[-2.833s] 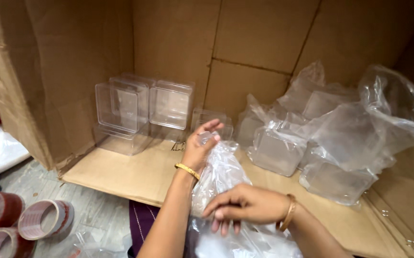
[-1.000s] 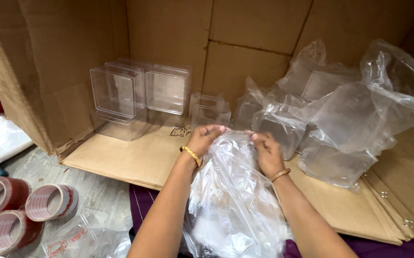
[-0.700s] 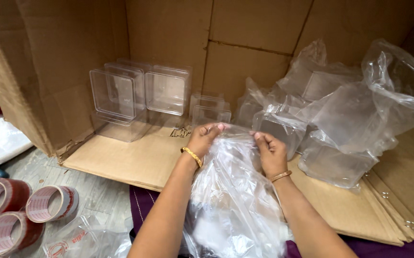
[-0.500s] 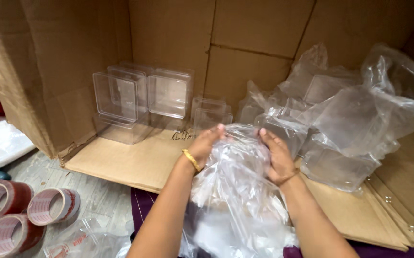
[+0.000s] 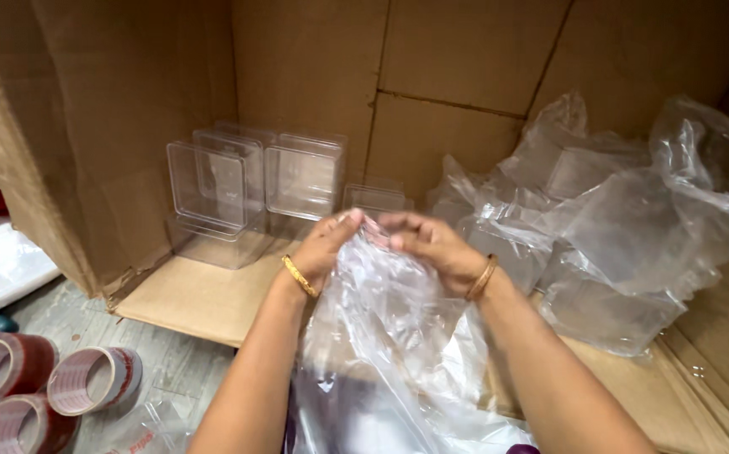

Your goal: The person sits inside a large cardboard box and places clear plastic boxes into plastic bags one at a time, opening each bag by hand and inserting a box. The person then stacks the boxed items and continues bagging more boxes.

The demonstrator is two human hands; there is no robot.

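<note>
Head view: left hand [image 5: 324,250] and right hand [image 5: 432,245] pinch the clear plastic bag [image 5: 389,353] top between their fingers, near stacked clear boxes [image 5: 246,189] at the cardboard's back edge.

1. The bag [image 5: 398,336] pinched at its top by both hands is thin clear plastic film, crinkly and glossy
2. The boxes [image 5: 246,189] stacked at the back are hard clear plastic, smooth and shiny
3. The carton walls [image 5: 457,50] are matt brown cardboard; creased
4. Tape rolls [image 5: 45,387] look glossy
5. Bangles [image 5: 299,277] are shiny gold-coloured metal
</note>
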